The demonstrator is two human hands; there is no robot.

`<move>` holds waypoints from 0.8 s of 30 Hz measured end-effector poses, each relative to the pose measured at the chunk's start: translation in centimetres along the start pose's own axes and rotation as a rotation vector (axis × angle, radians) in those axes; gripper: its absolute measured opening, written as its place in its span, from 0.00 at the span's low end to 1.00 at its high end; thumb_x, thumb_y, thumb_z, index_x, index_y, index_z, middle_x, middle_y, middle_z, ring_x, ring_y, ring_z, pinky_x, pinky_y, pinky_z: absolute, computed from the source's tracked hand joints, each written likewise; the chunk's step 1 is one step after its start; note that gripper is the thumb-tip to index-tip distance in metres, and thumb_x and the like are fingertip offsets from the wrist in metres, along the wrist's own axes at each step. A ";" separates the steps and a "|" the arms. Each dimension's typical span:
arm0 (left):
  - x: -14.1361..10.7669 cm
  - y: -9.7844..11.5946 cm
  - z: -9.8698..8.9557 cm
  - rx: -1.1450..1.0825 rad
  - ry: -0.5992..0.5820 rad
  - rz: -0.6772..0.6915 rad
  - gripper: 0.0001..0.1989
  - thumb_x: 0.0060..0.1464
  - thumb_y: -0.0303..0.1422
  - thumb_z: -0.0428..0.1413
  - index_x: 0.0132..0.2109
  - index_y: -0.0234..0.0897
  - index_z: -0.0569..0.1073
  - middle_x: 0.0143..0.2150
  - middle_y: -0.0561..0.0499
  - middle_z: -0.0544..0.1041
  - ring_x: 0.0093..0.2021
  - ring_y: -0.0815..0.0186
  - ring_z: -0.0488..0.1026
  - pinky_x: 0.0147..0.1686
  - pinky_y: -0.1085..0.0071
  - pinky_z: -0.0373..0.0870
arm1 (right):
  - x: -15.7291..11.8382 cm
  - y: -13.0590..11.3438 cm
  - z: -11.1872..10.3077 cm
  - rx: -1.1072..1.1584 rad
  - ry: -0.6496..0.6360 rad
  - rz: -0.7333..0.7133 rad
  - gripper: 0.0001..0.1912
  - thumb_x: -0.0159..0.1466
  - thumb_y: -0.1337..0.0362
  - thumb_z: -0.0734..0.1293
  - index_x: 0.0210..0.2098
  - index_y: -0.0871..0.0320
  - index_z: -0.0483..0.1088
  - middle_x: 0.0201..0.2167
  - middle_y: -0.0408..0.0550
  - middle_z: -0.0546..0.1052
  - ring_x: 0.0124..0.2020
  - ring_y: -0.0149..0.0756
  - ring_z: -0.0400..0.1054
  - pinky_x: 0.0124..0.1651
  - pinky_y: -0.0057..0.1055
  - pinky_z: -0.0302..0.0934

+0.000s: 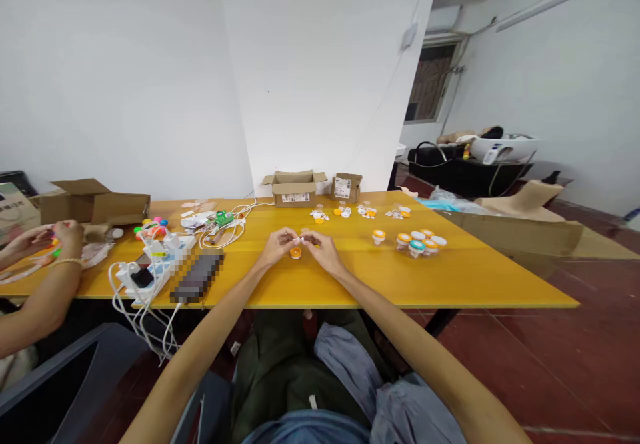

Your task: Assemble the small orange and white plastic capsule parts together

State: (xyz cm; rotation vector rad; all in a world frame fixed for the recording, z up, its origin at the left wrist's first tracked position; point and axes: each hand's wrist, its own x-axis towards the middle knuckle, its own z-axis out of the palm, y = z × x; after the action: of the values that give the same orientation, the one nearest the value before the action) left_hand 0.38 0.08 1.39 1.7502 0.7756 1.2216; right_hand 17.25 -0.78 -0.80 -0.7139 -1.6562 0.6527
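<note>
Above the yellow table (350,291), my left hand (280,245) and my right hand (320,249) meet, both with fingers pinched around a small white piece (301,239) between their fingertips. Its exact shape is too small to tell. Just below my fingertips, an orange-rimmed round part (295,253) sits on the table. Several small jars with orange, white and teal lids (417,247) stand grouped to the right. One orange-lidded jar (379,236) stands apart from them, nearer my right hand.
Small boxes (295,191) and piles of white and orange parts (319,216) lie toward the wall. At left are a phone (197,277), a power strip (155,264) with white cables, and another person's hands (67,241) beside an open carton (120,208).
</note>
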 end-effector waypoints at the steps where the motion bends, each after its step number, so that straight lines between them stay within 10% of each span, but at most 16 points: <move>1: 0.0 -0.1 0.0 -0.002 -0.002 -0.003 0.20 0.42 0.47 0.67 0.32 0.36 0.75 0.31 0.51 0.77 0.33 0.66 0.75 0.39 0.69 0.72 | 0.0 0.0 0.0 -0.001 0.001 -0.006 0.10 0.60 0.59 0.65 0.33 0.54 0.78 0.31 0.45 0.79 0.34 0.38 0.72 0.40 0.34 0.68; 24: 0.0 -0.4 -0.2 0.013 0.024 -0.011 0.18 0.44 0.46 0.67 0.33 0.36 0.75 0.32 0.50 0.78 0.35 0.64 0.76 0.40 0.67 0.73 | -0.2 -0.1 0.1 -0.058 0.023 -0.043 0.09 0.61 0.59 0.66 0.33 0.53 0.78 0.31 0.45 0.81 0.32 0.38 0.73 0.39 0.34 0.69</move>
State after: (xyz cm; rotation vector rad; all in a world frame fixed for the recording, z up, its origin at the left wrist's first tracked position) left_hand 0.20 0.30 1.03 1.7422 0.8073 1.2345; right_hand 17.15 -0.98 -0.88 -0.7230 -1.6704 0.5662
